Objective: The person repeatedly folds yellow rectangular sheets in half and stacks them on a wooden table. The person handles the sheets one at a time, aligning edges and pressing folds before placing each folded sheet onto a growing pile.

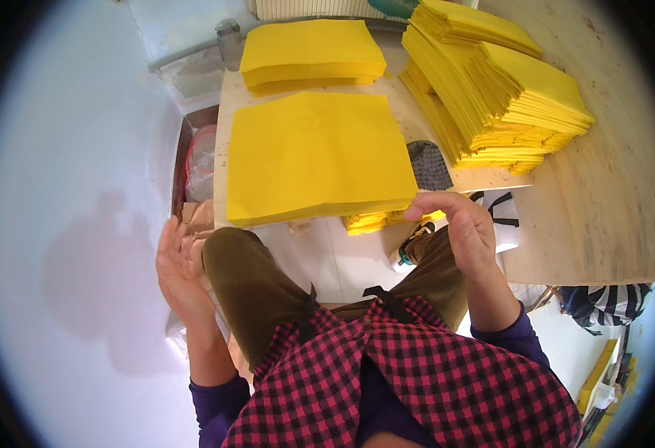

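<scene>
A flat stack of yellow fabric-like sheets (316, 157) lies at the table's near edge, its front edge slightly wavy. My right hand (465, 231) is at its near right corner, thumb and fingers apart, fingertips close to or touching the edge; which, I cannot tell. It holds nothing visible. To the left of the stack and nearer me, my left hand (179, 272) is raised beside my knee with its fingers stretched out and nothing in it. Behind lies a second yellow stack (312, 48).
Tall piles of folded yellow pieces (491, 89) stand at the right on the wooden table (596, 216). A dark grey textured pad (429, 166) lies between stacks. A glass bottle (229, 43) stands far left, near the white wall (66, 187). More yellow pieces (368, 222) show below the table edge.
</scene>
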Motion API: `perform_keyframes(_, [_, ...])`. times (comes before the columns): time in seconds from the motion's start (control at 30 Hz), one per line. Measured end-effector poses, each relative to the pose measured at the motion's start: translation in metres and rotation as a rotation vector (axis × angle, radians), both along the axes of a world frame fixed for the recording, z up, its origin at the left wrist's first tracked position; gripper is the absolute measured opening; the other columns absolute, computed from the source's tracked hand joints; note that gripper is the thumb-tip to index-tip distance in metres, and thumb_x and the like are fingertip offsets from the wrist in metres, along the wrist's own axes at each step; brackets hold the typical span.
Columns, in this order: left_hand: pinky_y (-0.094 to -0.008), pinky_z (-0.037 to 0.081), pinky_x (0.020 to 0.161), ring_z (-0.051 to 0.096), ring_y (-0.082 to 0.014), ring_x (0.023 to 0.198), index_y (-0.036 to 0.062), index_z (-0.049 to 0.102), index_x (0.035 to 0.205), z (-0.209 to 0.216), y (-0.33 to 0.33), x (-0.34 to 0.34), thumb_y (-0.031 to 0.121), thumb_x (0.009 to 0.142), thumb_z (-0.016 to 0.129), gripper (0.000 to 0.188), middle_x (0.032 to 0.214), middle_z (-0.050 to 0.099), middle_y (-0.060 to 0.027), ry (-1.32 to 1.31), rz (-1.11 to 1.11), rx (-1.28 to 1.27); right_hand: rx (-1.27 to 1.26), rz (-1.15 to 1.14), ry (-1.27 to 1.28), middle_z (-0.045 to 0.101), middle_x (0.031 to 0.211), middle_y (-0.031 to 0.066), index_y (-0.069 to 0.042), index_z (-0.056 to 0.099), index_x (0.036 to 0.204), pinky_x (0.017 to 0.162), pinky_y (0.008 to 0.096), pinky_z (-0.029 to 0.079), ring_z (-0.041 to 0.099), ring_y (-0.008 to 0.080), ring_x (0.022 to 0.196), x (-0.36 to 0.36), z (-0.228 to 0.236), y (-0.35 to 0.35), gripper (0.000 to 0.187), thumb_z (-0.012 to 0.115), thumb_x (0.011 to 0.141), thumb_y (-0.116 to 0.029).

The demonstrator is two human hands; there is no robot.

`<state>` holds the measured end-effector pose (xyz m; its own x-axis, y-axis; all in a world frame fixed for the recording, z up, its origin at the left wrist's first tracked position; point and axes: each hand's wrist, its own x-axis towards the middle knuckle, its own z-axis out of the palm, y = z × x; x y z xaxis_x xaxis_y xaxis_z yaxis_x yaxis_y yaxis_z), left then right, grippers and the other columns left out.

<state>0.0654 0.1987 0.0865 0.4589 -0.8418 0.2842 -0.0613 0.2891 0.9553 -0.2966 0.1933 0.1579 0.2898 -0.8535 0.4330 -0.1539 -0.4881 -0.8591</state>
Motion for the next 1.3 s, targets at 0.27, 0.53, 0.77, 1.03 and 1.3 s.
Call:
perform_keyframes(0.27, [-0.0385, 0.030, 0.110, 0.042, -0.0300, 0.131, -0.0050, 0.042, 0.136, -0.078, 0.067, 0.007, 0.030, 0.103, 0.032, 0.050, 0.141, 0.044, -0.0195, -0.263, -0.094, 0.232, 0.079, 0.001, -0.031, 0.069, 0.095, 0.0109, 0.003, 0.063, 0.111, 0.088, 0.0309, 0.046, 0.063, 0.0188, 0.093, -0.006, -0.011, 0.011, 0.048, 0.041, 0.102, -0.038])
perform_keyframes(0.53, [-0.0483, 0.018, 0.115, 0.016, -0.0429, 0.142, 0.0028, 0.026, 0.147, -0.101, 0.125, -0.016, 0.023, 0.089, 0.059, 0.070, 0.154, 0.017, -0.0244, -0.922, -0.111, 0.407, 0.246, -0.097, -0.047, 0.069, 0.091, 0.0089, 0.002, 0.066, 0.105, 0.086, 0.0287, 0.047, 0.063, 0.0163, 0.089, -0.025, -0.065, -0.005, 0.038, 0.043, 0.101, -0.028])
perform_keyframes(0.77, [-0.0498, 0.018, 0.114, 0.015, -0.0447, 0.141, 0.0023, 0.026, 0.147, -0.102, 0.123, -0.018, 0.027, 0.087, 0.062, 0.075, 0.153, 0.016, -0.0269, -1.019, -0.040, 0.405, 0.606, 0.019, 0.107, 0.068, 0.085, 0.0082, 0.002, 0.066, 0.098, 0.079, 0.0283, 0.050, 0.064, 0.0151, 0.081, -0.038, -0.179, -0.008, 0.029, 0.051, 0.098, -0.023])
perform_keyframes(1.03, [-0.0518, 0.019, 0.113, 0.021, -0.0423, 0.140, 0.0018, 0.032, 0.144, -0.089, 0.103, -0.016, 0.021, 0.087, 0.061, 0.066, 0.151, 0.024, -0.0240, -1.175, -0.034, 0.303, 0.647, -0.055, 0.137, 0.068, 0.082, 0.0073, 0.003, 0.066, 0.092, 0.071, 0.0279, 0.051, 0.064, 0.0139, 0.075, -0.046, -0.222, -0.006, 0.020, 0.058, 0.091, -0.015])
perform_keyframes(1.3, [-0.0441, 0.032, 0.107, 0.045, -0.0374, 0.124, -0.0018, 0.056, 0.122, -0.057, 0.038, -0.012, 0.012, 0.092, 0.055, 0.034, 0.129, 0.052, -0.0202, -1.003, -0.048, 0.059, 0.575, -0.200, 0.086, 0.067, 0.075, 0.0059, 0.002, 0.064, 0.085, 0.067, 0.0261, 0.051, 0.062, 0.0115, 0.069, -0.042, -0.194, 0.002, 0.019, 0.059, 0.091, -0.015])
